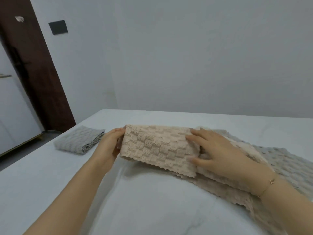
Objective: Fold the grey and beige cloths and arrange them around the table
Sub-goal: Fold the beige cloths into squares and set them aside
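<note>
1. The tabletop [50, 192], covered in a plain white sheet, lies nearest the camera and fills the lower part of the view; its far edge meets a pale wall, and its left edge runs back toward a dark brown door frame [39, 73].
2. Two bare forearms reach in from the near edge, the left from the lower left and the right from the lower right corner.
3. A spread of unfolded cloths lies along the right side of the tabletop: a grey cloth [284, 160] stretches toward the right edge, with more beige cloth [225, 185] lying over its near side.
4. The beige cloth being folded [155, 148], with a raised checker weave and scalloped edges, sits around the middle of the tabletop, its left end lifted off the sheet and its right end resting on the pile.
5. A folded grey cloth [77, 141] lies near the far left corner, well apart from the pile, its layered edges facing right.
6. The right hand [223, 153] lies flat and open on the right part of the beige fold, fingers spread, pressing rather than gripping.
7. The left hand [110, 145] is curled around the fold's left end, fingers closed on the edge.
8. A thin gold bracelet [271, 181] circles the right wrist.
</note>
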Demonstrator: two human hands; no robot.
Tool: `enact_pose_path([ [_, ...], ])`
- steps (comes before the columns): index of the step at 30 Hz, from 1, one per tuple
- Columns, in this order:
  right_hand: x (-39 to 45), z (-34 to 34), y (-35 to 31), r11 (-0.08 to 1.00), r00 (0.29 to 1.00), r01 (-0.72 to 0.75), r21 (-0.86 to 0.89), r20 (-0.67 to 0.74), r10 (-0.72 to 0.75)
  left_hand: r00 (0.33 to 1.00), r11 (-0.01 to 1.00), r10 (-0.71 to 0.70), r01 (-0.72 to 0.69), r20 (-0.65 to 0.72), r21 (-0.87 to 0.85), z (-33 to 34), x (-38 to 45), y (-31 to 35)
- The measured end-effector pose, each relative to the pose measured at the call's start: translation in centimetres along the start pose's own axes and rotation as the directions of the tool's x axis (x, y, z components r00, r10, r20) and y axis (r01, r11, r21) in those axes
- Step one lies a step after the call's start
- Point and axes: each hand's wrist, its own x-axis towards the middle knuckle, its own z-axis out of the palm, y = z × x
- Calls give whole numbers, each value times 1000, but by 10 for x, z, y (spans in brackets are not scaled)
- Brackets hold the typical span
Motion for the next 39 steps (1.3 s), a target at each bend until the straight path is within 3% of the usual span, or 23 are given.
enact_pose_path([
  [5,2,18,-8,987,1000,-13,-160,9,14,993,994,-58,48,-100,-94,-23,-4,-25],
  [7,3,22,-9,984,999,-35,-177,7,37,967,998,49,-37,-250,50,-20,-6,-32],
  [8,3,25,-10,979,999,-43,-200,11,46,933,965,201,-136,-299,224,-18,-9,-34],
  [10,4,32,-9,965,998,-45,-257,26,54,833,750,528,-367,-163,551,-11,-17,-36],
  [11,4,36,-8,959,998,-47,-279,29,57,804,640,594,-455,-23,620,-5,-20,-39],
  [12,4,39,-7,954,998,-52,-294,29,63,802,562,582,-513,130,649,2,-24,-41],
  [14,6,43,-1,948,996,-69,-310,24,80,817,381,424,-552,391,742,13,-25,-54],
  [16,10,44,8,940,996,-76,-334,26,90,833,183,244,-543,497,820,17,-21,-69],
  [17,11,44,14,931,995,-83,-356,29,100,845,146,191,-528,500,837,15,-18,-74],
  [29,16,36,80,863,969,-236,-446,-39,245,839,174,137,-544,527,821,13,-17,-78],
  [34,22,37,74,868,959,-276,-414,-53,280,788,326,177,-612,589,721,7,-19,-68],
  [37,26,32,53,933,973,-206,-296,-161,164,755,329,201,-652,624,683,0,-18,-63],
  [39,29,28,28,991,978,-34,-132,-208,6,742,327,248,-669,623,667,-2,-16,-63],
])
